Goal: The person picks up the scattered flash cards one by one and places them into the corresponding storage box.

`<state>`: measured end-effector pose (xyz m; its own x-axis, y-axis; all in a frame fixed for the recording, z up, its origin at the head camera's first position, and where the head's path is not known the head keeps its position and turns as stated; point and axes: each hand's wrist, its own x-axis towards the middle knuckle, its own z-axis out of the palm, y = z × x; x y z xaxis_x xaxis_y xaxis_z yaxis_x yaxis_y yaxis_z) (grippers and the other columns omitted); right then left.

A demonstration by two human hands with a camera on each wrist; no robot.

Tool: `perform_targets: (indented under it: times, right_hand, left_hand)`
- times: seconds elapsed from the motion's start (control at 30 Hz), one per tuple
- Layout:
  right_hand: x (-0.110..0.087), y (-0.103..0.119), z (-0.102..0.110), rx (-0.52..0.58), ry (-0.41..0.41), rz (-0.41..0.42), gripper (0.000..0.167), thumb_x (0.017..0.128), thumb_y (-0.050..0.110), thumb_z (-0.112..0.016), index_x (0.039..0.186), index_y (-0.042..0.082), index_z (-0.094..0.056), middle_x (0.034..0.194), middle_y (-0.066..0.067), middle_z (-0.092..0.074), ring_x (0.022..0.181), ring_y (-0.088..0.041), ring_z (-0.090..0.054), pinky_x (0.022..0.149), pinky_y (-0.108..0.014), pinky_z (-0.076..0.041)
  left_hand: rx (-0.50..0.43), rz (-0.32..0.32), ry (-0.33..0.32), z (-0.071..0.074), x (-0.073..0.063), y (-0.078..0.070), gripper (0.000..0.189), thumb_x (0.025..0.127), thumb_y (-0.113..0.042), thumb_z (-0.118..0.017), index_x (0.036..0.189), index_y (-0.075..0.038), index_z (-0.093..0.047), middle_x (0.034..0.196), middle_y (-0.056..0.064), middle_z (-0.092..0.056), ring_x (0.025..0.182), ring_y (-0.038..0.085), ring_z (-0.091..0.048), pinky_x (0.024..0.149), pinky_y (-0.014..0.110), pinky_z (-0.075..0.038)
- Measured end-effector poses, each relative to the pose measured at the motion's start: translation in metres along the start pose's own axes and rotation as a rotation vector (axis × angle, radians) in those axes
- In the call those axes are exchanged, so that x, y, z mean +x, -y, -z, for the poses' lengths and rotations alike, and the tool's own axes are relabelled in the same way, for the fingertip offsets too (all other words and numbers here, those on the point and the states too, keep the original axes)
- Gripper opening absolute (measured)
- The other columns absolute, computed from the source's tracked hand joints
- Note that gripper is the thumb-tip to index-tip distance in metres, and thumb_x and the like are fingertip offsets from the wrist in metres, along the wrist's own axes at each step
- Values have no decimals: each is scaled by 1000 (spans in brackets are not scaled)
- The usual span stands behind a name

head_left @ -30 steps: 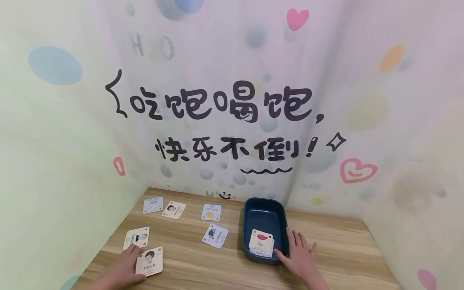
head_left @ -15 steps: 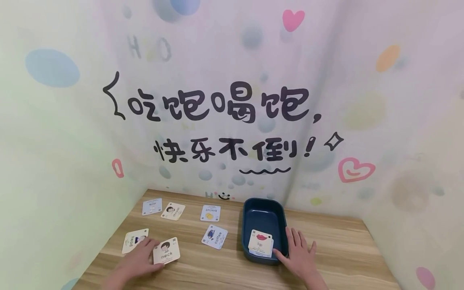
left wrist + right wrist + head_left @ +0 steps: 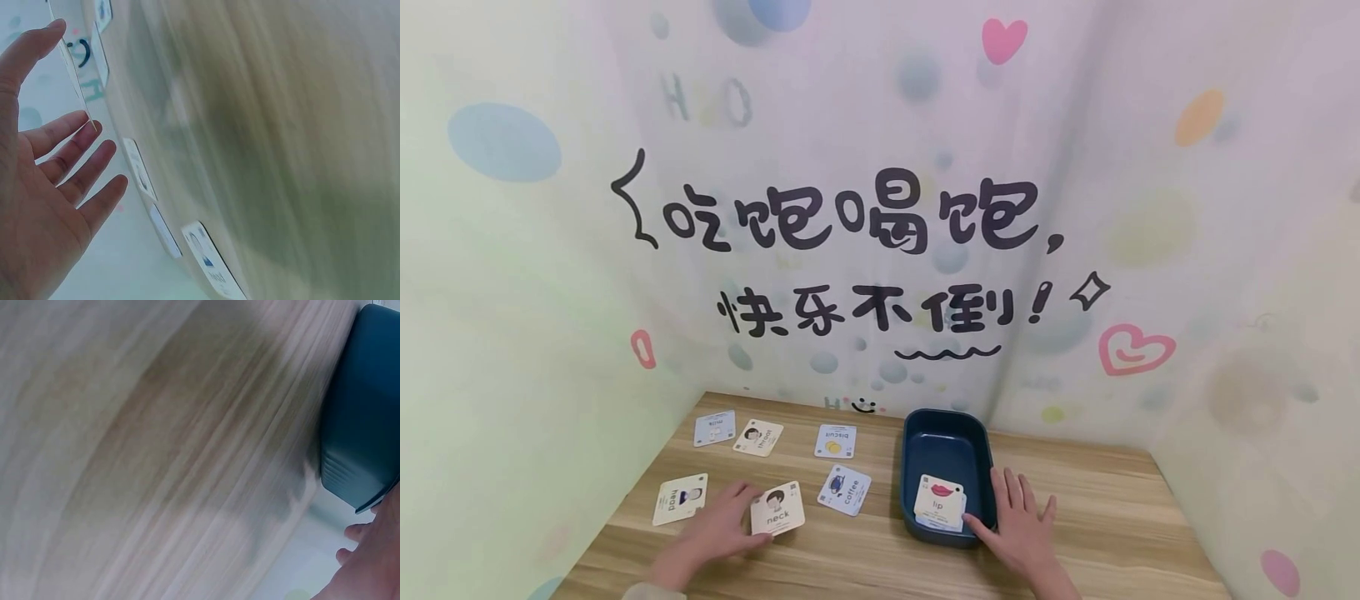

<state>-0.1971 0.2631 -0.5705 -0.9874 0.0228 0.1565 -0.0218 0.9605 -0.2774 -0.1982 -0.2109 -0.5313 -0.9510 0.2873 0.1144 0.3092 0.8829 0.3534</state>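
My left hand [image 3: 722, 527] pinches a white "neck" card [image 3: 777, 508] between thumb and fingers, above the table. Edge-on, the same card [image 3: 74, 78] shows between the thumb and fingertips in the left wrist view. My right hand [image 3: 1024, 527] touches the right side and near corner of a dark blue tray [image 3: 910, 467], its fingers spread and fairly straight. Inside the tray lies a "lip" card [image 3: 940, 498] over a bluish card, mostly covered. In the right wrist view, the hand [image 3: 369, 559] is partly cut off beside the tray [image 3: 362, 406].
A "head" card [image 3: 680, 500] lies left of my left hand. Farther back are "milk" [image 3: 714, 428], "throat" [image 3: 759, 437] and "biscuit" [image 3: 835, 442] cards. A "coffee" card [image 3: 845, 490] lies between the held card and the tray. A printed curtain [image 3: 865, 125] hangs behind the wooden table [image 3: 1097, 500].
My left hand has carried the "neck" card to the right, away from the "head" card, which is now fully uncovered. My right hand stays at the tray.
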Motion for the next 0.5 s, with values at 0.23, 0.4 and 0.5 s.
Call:
perform_targets:
  times: [0.23,0.4,0.5]
  right_hand:
    - [0,2,3,-10,31,-15,99,83,72,-59,155,9,-31,160,-24,-30,147,-48,-22,109,-83,-2]
    - [0,3,3,-16,19,-15,98,83,70,-60,155,10,-33,159,-24,-31,146,-48,-23,109,-83,-3]
    - [0,3,2,-17,4,-11,98,82,70,-61,154,10,-34,158,-24,-32,146,-48,-24,109,-83,-4]
  left_hand:
    - [-48,-22,17,-9,14,-18,81,68,-48,-85,129,-2,-60,131,18,-58,119,38,-58,101,56,-50]
    - [-74,-67,17,-11,26,-34,79,69,-46,-85,130,-2,-60,129,16,-59,118,37,-59,101,56,-50]
    - [-89,-98,23,-11,33,-45,78,70,-45,-85,131,-2,-59,128,14,-59,117,34,-59,99,54,-51]
